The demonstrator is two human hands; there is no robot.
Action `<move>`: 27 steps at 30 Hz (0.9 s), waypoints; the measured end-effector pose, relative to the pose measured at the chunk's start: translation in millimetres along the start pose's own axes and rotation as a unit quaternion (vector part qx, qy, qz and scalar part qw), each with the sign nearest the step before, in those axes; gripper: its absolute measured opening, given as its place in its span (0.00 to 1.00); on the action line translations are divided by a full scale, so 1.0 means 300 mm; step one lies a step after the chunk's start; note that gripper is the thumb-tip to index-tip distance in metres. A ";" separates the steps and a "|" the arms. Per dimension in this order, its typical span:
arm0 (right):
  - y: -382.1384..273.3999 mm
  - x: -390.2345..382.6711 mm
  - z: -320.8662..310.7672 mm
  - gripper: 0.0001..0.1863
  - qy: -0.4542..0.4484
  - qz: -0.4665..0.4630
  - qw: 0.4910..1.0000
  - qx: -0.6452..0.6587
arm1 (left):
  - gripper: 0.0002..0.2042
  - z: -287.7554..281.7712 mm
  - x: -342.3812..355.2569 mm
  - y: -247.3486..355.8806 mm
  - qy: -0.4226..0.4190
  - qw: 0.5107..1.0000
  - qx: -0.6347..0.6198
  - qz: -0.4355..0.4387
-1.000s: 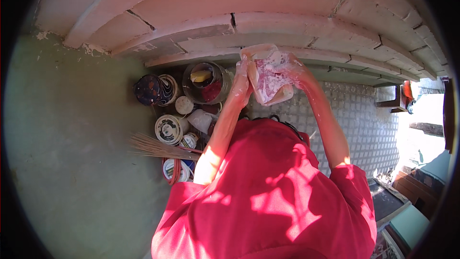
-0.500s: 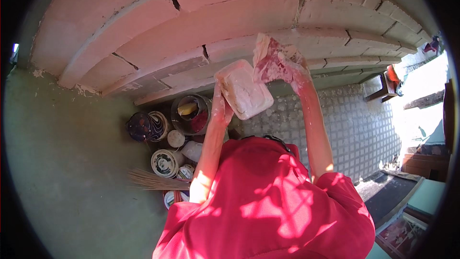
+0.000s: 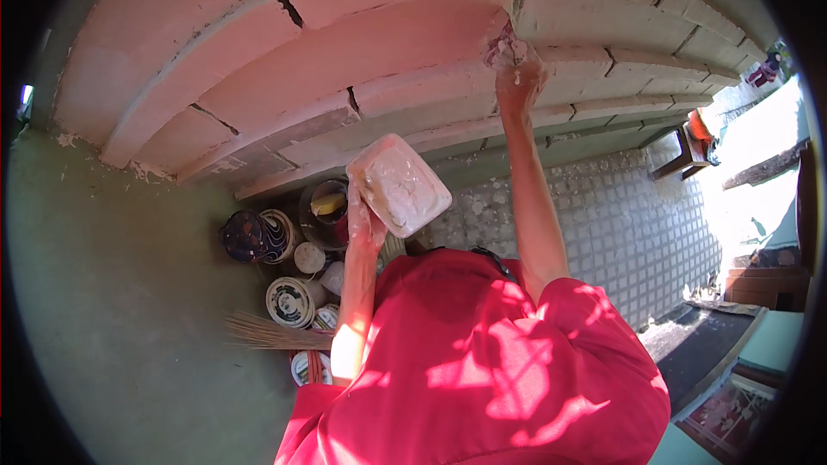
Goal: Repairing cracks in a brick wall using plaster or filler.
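My left hand [image 3: 365,222] grips the side of a shallow white rectangular tub [image 3: 425,215], tilted toward me. White paste [image 3: 396,185] coats its inside. With my right arm stretched out, my right hand [image 3: 520,84] is closed around a reddish putty-smeared piece [image 3: 501,43]; its exact kind is unclear. That piece is against the pale wall [image 3: 413,39], just below a vertical joint [image 3: 518,5] with ragged filler. White paste smears both hands.
Dark gaps such as a crack [image 3: 289,5] break the wall's long ledges. Beneath my left arm stand several buckets [image 3: 291,301], a dark basin [image 3: 312,211] holding a yellow sponge [image 3: 327,204], and a straw broom [image 3: 274,331]. A wooden stool [image 3: 687,155] stands on the tiled floor [image 3: 616,215].
My right hand has moved away from the tub, up and forward to the wall with the reddish piece. My left hand has lowered the tub slightly leftward.
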State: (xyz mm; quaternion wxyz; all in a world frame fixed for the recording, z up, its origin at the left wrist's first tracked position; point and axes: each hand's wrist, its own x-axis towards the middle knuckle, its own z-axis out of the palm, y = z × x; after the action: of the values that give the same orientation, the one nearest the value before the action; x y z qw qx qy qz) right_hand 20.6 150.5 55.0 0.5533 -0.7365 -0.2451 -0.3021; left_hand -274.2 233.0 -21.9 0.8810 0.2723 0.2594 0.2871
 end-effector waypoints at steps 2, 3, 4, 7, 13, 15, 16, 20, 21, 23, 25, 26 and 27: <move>-0.036 -0.013 0.020 0.12 -0.058 0.057 0.994 0.067 | 0.26 -0.024 -0.010 -0.006 -0.001 1.000 -0.012 0.004; -0.023 -0.020 0.062 0.12 -0.039 0.052 0.998 0.015 | 0.26 -0.039 -0.011 -0.012 0.016 1.000 -0.023 -0.011; -0.009 -0.035 0.098 0.13 -0.019 0.048 0.998 -0.038 | 0.27 -0.048 -0.013 -0.013 0.032 0.999 -0.033 -0.027; 0.013 -0.114 0.192 0.12 0.034 -0.042 0.987 -0.152 | 0.26 -0.028 -0.045 0.005 0.033 0.999 -0.015 -0.006; -0.025 -0.232 0.269 0.14 -0.144 -0.013 0.971 -0.190 | 0.26 -0.026 -0.073 0.022 0.043 0.999 -0.026 0.005; -0.034 -0.269 0.283 0.13 -0.141 -0.030 0.972 -0.186 | 0.26 0.000 -0.079 0.027 0.038 0.999 -0.014 -0.007; -0.022 -0.279 0.280 0.13 -0.137 -0.049 0.973 -0.181 | 0.26 0.015 -0.075 0.024 0.034 0.999 -0.002 -0.018; -0.066 -0.279 0.218 0.14 -0.134 -0.063 0.974 -0.173 | 0.26 -0.023 -0.051 0.004 0.039 0.999 0.003 -0.011; -0.079 -0.237 0.180 0.14 -0.170 0.022 0.982 -0.079 | 0.26 -0.027 -0.059 0.008 0.040 0.999 -0.002 -0.010; -0.090 -0.166 0.116 0.15 -0.204 0.106 0.973 0.014 | 0.26 -0.031 -0.066 0.002 0.038 0.999 -0.008 -0.009; -0.086 -0.120 0.113 0.15 -0.186 0.154 0.970 0.006 | 0.26 -0.043 -0.069 -0.002 0.041 0.999 -0.020 -0.004; -0.080 -0.138 0.142 0.15 -0.188 0.154 0.970 0.008 | 0.26 -0.043 -0.080 -0.004 0.043 0.999 -0.021 -0.003; -0.057 -0.182 0.193 0.15 -0.142 0.074 0.984 -0.082 | 0.26 -0.025 -0.097 -0.002 0.048 0.999 -0.005 -0.003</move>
State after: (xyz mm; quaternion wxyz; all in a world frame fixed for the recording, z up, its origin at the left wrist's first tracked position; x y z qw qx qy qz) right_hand -19.4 209.6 15.4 0.4714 -0.8310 -0.2402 -0.1719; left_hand -299.0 216.4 -18.9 0.8696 0.2529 0.3012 0.2984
